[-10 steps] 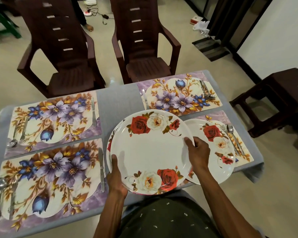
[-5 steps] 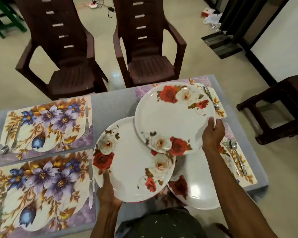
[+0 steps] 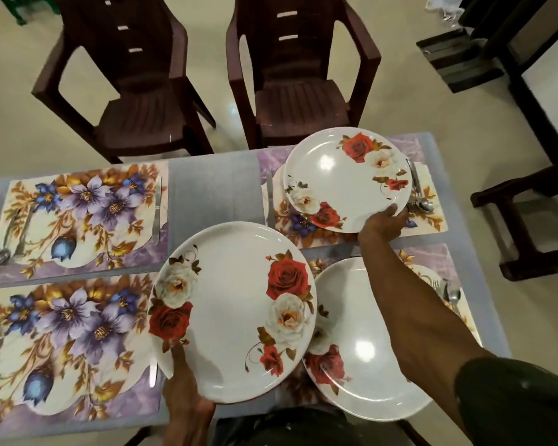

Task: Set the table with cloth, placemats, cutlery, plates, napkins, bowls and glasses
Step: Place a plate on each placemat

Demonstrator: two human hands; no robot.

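Right hand (image 3: 382, 220): your fingers grasp the near rim of the far plate (image 3: 347, 178), over the far-right placemat (image 3: 429, 217) | Left hand (image 3: 187, 403): holds the plate stack (image 3: 232, 310), nearer the bare left placemats (image 3: 62, 333) | Judgement: release right first.

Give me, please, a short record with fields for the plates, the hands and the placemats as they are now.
far right plate: over the far right placemat, rim gripped by right hand
held plate: gripped by left hand, above the table's near edge
near right plate: lies on its placemat
left placemats: two, cutlery only, no plates
chairs: two, beyond the table
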